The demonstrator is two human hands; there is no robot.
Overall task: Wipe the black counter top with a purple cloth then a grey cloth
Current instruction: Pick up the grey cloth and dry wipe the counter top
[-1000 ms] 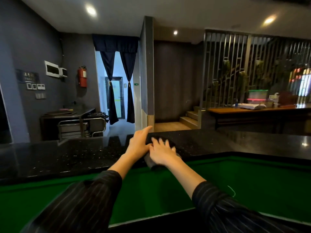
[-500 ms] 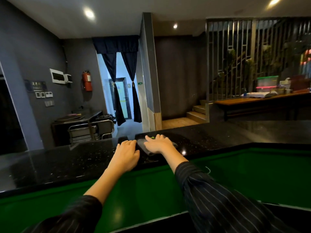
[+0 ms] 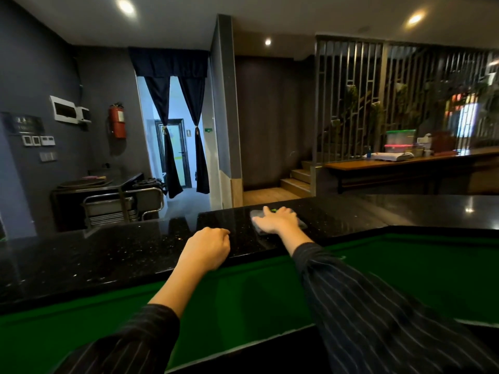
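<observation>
Head view, one cloth [image 3: 302, 224], two hands [image 3: 206, 247] [image 3: 275, 222]

Fire extinguisher [image 3: 117, 121]: red, hung on the grey wall, left of the doorway [image 3: 175, 152].
Curtains [image 3: 168, 130]: dark, tied back at both sides of the doorway.
Trolley [image 3: 121, 209]: metal, parked low on the left, below the wall switches [image 3: 37, 140].
Stairs [image 3: 294, 182]: wooden steps, seen right of the pillar [image 3: 225, 117].
Screen [image 3: 351, 103]: slatted, set behind the wooden counter [image 3: 378, 164].
Plastic boxes [image 3: 400, 141]: stacked on the wooden counter.
Green surface [image 3: 405, 265]: spread across the foreground.
</observation>
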